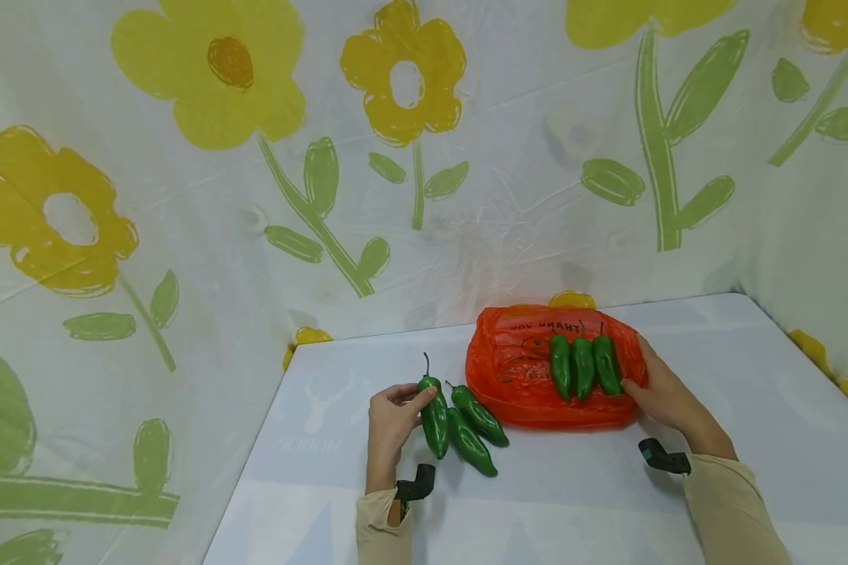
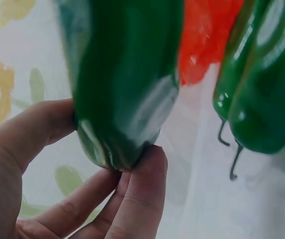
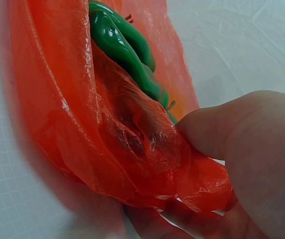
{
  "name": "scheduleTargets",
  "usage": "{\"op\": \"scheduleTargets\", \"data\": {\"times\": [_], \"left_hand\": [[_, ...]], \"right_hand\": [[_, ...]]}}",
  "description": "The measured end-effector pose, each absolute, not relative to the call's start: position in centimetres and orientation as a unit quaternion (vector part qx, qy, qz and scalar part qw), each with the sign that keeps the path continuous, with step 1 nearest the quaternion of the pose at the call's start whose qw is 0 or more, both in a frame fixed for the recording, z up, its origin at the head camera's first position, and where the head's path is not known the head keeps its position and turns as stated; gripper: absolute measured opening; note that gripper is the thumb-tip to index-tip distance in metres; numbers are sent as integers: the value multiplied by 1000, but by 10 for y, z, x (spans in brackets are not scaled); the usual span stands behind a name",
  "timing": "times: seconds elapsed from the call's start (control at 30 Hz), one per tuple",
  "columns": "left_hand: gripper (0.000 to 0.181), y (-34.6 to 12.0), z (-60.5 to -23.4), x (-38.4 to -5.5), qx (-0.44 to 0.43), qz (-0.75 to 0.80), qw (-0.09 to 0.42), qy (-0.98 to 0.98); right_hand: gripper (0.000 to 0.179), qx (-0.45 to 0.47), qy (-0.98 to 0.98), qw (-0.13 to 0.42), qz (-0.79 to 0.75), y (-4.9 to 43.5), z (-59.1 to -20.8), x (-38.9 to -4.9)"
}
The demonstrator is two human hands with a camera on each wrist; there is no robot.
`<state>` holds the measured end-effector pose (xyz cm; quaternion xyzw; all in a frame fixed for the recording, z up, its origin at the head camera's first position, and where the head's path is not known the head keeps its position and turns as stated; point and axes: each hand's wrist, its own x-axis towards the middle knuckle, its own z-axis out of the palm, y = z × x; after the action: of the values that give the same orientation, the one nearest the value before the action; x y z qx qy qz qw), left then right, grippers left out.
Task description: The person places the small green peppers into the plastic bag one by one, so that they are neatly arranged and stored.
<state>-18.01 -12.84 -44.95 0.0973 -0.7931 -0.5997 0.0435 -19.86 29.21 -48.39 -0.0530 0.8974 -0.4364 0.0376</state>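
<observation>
My left hand [image 1: 393,416] pinches a green pepper [image 1: 434,420] near its stem end, between thumb and fingers. In the left wrist view that pepper [image 2: 127,84] fills the middle, with fingertips round its end. Right beside it, two more green peppers [image 1: 470,443] lie on the table, close together. A red plastic bag [image 1: 516,408] lies spread to the right, dark lettering on it, with three green peppers [image 1: 583,367] side by side in it. The bag's right edge is gripped by my right hand [image 1: 667,392]; in the right wrist view thumb and fingers hold the crumpled film [image 3: 202,184].
The white table [image 1: 311,455] has faint printed marks. Behind it and at the sides hangs a white curtain [image 1: 509,212] with yellow flowers and green leaves. A small black camera mount sits on each wrist, the right one [image 1: 664,457] close above the table.
</observation>
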Motion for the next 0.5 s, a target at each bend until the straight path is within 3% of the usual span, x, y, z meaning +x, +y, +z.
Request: {"op": "scheduleTargets", "data": {"times": [0.5], "left_hand": [[48, -111, -439, -183, 73, -610, 40, -788]], "right_hand": [[96, -56, 898, 35, -435, 292, -485, -198]]}}
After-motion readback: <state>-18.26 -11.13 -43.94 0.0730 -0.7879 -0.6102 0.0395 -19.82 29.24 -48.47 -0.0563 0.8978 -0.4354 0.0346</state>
